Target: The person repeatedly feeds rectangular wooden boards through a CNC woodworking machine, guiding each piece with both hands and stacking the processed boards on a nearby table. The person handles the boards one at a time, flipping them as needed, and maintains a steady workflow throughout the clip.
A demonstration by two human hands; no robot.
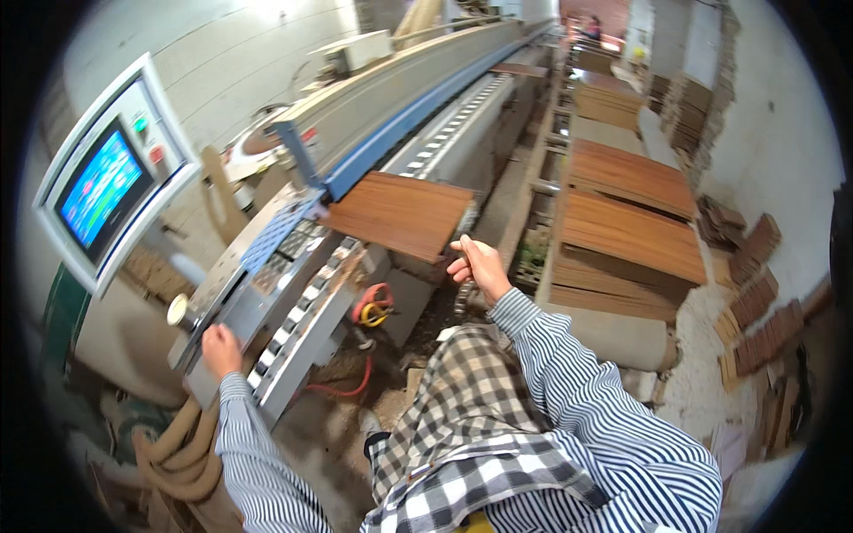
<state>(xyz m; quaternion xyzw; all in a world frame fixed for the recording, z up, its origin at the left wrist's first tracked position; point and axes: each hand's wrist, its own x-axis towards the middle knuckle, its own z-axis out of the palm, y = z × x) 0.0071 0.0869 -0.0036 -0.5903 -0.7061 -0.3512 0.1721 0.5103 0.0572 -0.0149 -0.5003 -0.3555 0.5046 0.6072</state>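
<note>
A wood-grain board (400,213) lies on the edge-banding machine (409,120), under its blue-edged beam. Just off the board's near right corner, my right hand (475,266) is raised with thumb and index finger pinched and nothing visible between them. My left hand (222,351) is curled at the metal infeed guide (227,311), below a pale round knob (178,311); whatever it grips is hidden. A blue dimpled plate (271,240) and a white roller strip (302,311) lie between the hands.
A control screen (102,186) hangs at the left. Stacked boards (631,231) rest on a roller conveyor along the right. Offcut piles (751,258) line the right wall. A red-and-yellow hose coil (378,306) hangs under the machine. A person (593,31) is far off.
</note>
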